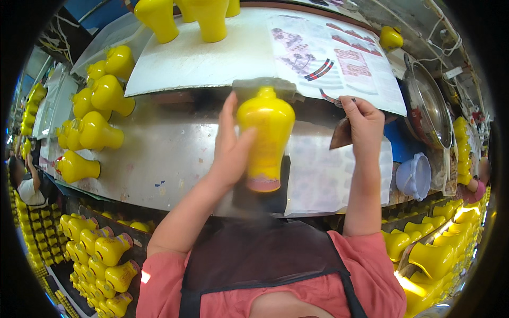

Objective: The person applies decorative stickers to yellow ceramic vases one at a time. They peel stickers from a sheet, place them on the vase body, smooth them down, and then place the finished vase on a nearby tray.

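Observation:
A glossy yellow bottle with a narrow neck and a pinkish band near its base stands or leans in front of me, slightly blurred. My left hand grips it from the left, thumb across its front and fingers behind. My right hand is closed, with thumb and forefinger pinching the end of a thin curved dark-and-red decal strip. A flat brown scraper-like piece juts out below the same fingers. Under the bottle lies a dark pad, and a grey block sits behind its neck.
A white board carries printed decal sheets and upright yellow bottles. More yellow bottles lie at left. A pale sheet, a lavender bucket and a metal basin are at right. Racked bottles surround me.

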